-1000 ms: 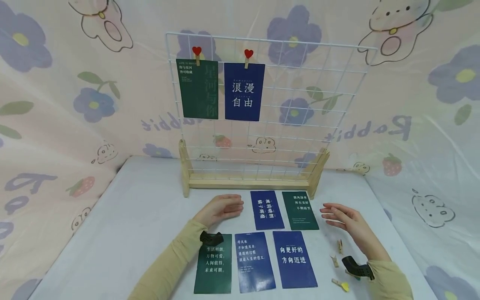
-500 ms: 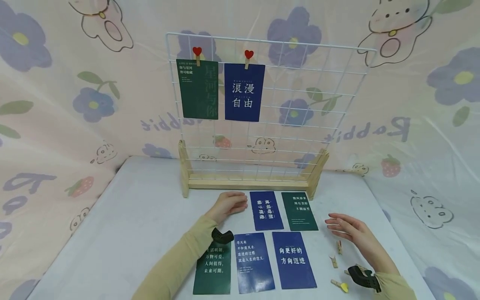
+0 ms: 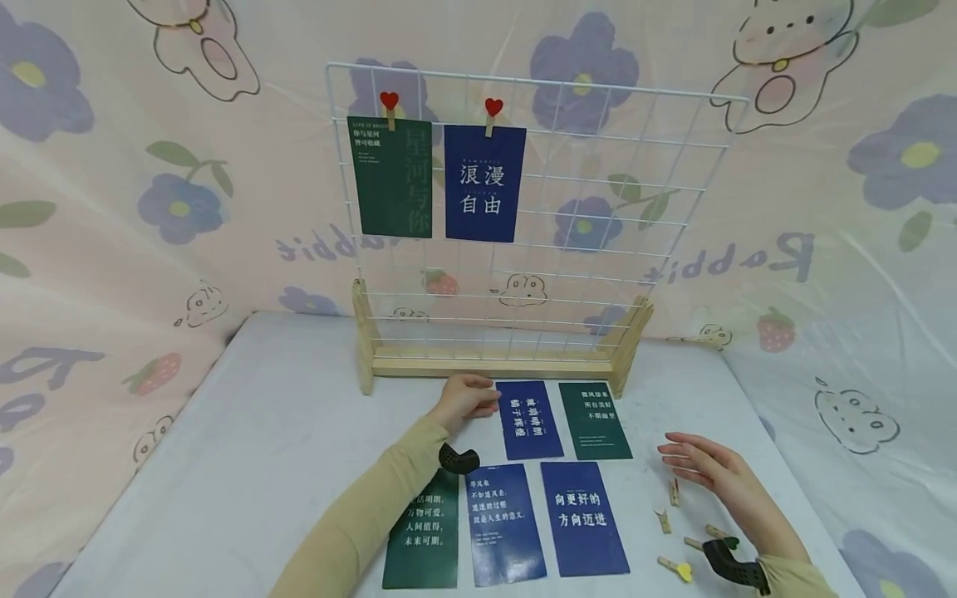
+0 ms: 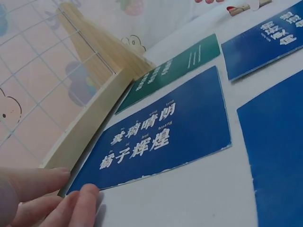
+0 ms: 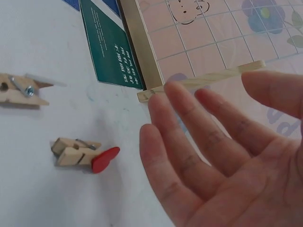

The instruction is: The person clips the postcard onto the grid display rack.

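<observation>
My left hand is at the left edge of a blue card with white lettering, which lies sideways near the rack's base. In the left wrist view the fingertips are right at that card's corner, and the card lies flat. My right hand hovers at the right with relaxed, spread fingers and holds nothing. Close to it, in the right wrist view, lie a wooden clothespin with a red heart and a plain-looking clothespin. Beside the blue card is a green card.
A white wire grid rack on a wooden base stands behind. Red-heart clothespins hold a green card and a blue card on it. Three more cards lie in front, including a green one. A yellow-heart clothespin lies right.
My left hand has moved right and slightly back, up to the sideways blue card. The right hand has drifted right and toward me. The cards have stayed in place.
</observation>
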Demonstrator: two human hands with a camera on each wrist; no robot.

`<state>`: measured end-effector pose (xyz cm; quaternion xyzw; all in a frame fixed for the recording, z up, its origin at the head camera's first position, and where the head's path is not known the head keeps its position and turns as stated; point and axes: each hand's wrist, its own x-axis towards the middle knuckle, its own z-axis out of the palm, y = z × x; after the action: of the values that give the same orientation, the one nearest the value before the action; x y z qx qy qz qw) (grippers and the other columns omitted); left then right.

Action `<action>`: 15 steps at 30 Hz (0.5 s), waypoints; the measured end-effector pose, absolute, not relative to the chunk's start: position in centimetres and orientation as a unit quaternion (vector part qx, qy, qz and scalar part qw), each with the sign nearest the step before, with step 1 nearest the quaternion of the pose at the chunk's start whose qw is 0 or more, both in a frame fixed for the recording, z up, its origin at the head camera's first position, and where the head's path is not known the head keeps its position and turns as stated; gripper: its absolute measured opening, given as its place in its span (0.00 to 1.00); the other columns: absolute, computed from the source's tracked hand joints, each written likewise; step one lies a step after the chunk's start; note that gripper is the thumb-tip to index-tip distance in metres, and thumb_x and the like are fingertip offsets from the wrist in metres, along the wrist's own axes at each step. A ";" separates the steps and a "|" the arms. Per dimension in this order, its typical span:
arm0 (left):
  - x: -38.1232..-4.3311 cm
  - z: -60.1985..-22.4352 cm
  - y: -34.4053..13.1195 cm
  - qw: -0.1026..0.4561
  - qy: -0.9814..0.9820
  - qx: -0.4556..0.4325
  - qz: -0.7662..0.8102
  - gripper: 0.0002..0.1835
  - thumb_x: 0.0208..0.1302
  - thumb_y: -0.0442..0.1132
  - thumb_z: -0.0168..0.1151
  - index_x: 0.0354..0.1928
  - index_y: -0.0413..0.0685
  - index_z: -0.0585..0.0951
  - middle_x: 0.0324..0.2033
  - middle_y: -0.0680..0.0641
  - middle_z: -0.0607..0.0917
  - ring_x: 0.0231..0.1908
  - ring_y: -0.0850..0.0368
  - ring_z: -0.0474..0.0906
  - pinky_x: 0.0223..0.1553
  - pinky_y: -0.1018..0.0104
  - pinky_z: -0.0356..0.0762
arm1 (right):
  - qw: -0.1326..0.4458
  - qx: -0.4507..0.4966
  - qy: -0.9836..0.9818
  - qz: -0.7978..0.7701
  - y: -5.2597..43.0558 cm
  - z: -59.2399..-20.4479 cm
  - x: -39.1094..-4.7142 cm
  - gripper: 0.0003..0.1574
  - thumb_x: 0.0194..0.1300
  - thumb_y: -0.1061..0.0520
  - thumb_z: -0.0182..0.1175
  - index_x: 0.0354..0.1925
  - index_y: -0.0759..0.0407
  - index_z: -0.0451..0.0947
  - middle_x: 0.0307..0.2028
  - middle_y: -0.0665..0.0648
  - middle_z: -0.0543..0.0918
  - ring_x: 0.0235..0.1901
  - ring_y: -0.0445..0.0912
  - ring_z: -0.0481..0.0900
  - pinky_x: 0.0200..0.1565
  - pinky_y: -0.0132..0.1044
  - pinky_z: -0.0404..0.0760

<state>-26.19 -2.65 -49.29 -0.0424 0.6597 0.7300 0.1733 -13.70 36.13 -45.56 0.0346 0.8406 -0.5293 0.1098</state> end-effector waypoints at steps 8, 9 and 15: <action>-26.7 -49.5 -2.2 0.142 0.674 -0.043 0.724 0.21 0.57 0.25 0.66 0.53 0.29 0.77 0.35 0.36 0.85 0.24 0.56 0.83 0.32 0.64 0.84 | 0.108 0.038 0.836 -0.536 36.3 -45.9 -13.5 0.39 0.74 0.40 0.45 0.67 0.69 0.60 0.57 0.67 0.76 0.50 0.44 0.79 0.49 0.33 0.78; -26.8 -49.6 -2.1 0.136 0.675 -0.044 0.724 0.21 0.56 0.24 0.66 0.53 0.29 0.77 0.34 0.36 0.85 0.24 0.56 0.83 0.31 0.64 0.84 | 0.108 0.040 0.837 -0.536 36.3 -45.9 -13.4 0.39 0.74 0.40 0.45 0.67 0.68 0.60 0.57 0.67 0.76 0.49 0.43 0.79 0.49 0.33 0.78; -27.2 -50.2 -1.5 0.115 0.698 -0.053 0.705 0.22 0.50 0.24 0.71 0.50 0.31 0.80 0.29 0.40 0.85 0.21 0.57 0.82 0.27 0.66 0.83 | 0.112 0.040 0.833 -0.540 36.4 -46.1 -13.3 0.39 0.75 0.41 0.45 0.67 0.69 0.59 0.57 0.67 0.76 0.48 0.40 0.79 0.49 0.32 0.78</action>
<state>-27.24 -1.51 -50.20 -0.0533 0.6977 0.7051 0.1148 -13.29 36.36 -46.13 0.0396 0.8334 -0.5397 0.1124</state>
